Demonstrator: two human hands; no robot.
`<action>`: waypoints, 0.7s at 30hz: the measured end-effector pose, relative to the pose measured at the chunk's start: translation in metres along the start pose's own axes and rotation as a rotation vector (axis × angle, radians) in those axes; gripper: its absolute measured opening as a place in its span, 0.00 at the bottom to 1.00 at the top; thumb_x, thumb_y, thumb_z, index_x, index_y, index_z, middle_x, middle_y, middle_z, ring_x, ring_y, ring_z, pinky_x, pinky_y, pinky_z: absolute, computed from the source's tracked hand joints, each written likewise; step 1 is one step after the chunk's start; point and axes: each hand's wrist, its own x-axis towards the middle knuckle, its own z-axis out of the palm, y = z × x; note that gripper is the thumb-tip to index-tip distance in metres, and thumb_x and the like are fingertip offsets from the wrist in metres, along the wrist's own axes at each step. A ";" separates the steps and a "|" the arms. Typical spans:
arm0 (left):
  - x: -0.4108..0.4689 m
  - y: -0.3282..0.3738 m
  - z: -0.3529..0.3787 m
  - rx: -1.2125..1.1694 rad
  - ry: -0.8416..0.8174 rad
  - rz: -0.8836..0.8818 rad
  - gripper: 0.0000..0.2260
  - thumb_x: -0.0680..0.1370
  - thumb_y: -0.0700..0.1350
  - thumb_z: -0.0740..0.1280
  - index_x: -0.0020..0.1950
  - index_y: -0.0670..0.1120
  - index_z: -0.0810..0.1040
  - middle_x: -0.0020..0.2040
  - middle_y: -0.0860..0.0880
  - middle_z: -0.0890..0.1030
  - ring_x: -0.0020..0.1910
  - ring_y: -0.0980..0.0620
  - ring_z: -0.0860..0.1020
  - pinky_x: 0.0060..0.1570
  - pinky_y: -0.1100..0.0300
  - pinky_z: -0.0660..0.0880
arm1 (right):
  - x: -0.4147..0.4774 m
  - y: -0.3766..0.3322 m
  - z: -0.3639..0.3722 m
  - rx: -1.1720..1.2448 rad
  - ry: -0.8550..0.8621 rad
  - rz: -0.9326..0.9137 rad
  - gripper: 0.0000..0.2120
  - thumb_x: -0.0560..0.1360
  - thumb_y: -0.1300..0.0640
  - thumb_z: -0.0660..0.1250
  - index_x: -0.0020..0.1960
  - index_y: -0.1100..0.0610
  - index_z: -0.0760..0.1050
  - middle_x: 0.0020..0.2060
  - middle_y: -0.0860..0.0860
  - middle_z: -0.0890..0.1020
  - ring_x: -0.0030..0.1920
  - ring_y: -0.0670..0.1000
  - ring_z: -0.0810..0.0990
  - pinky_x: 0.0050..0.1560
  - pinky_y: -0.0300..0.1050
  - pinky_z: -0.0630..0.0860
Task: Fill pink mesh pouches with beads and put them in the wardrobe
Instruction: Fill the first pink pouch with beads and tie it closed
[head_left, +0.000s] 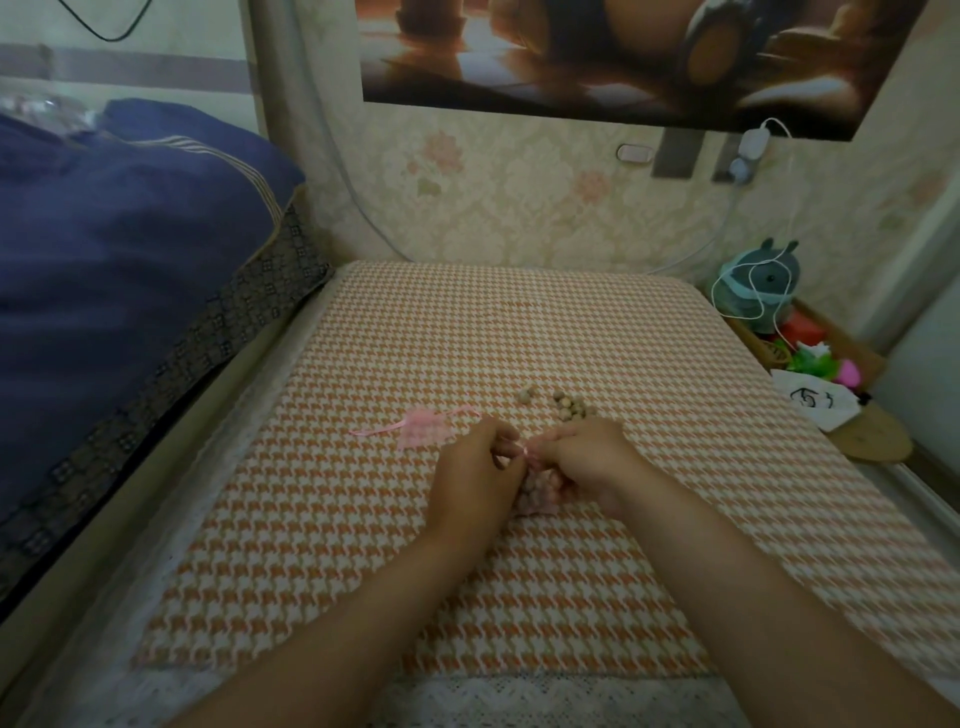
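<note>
A pink mesh pouch (537, 493) bulging with beads sits between my two hands on the orange houndstooth cloth (467, 338). My left hand (475, 470) and my right hand (587, 462) each pinch its pink drawstring at the neck. Most of that pouch is hidden by my fingers. A second pink mesh pouch (422, 427) lies flat to the left, its ribbon trailing out. A small heap of tan wooden beads (569, 408) rests just beyond my right hand, with a couple of stray beads (525, 395) beside it.
A bed with a dark blue quilt (114, 249) runs along the left. On the right sit a box of colourful items (815, 358), a teal plush toy (763, 280) with a white cable over it, and a round wooden board (870, 439). The wallpapered wall lies straight behind the table.
</note>
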 end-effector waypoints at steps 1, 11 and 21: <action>-0.002 0.001 0.000 -0.005 0.002 0.013 0.08 0.73 0.42 0.72 0.50 0.52 0.79 0.39 0.56 0.82 0.37 0.62 0.77 0.38 0.67 0.74 | -0.002 -0.001 -0.001 0.034 -0.020 0.043 0.04 0.77 0.66 0.68 0.44 0.65 0.79 0.29 0.56 0.78 0.19 0.47 0.71 0.24 0.40 0.74; -0.003 0.003 -0.003 0.092 -0.015 0.153 0.05 0.74 0.43 0.72 0.47 0.53 0.85 0.42 0.57 0.84 0.37 0.63 0.77 0.41 0.67 0.74 | -0.001 0.005 -0.006 -0.024 -0.011 -0.036 0.03 0.76 0.63 0.72 0.43 0.62 0.82 0.32 0.55 0.81 0.18 0.45 0.70 0.22 0.39 0.75; 0.004 0.002 -0.011 0.114 -0.089 0.082 0.05 0.73 0.44 0.73 0.47 0.52 0.86 0.41 0.56 0.85 0.35 0.66 0.76 0.37 0.76 0.68 | -0.001 -0.003 -0.018 -0.714 -0.079 -0.457 0.03 0.73 0.56 0.75 0.45 0.51 0.87 0.37 0.48 0.86 0.36 0.46 0.82 0.41 0.44 0.81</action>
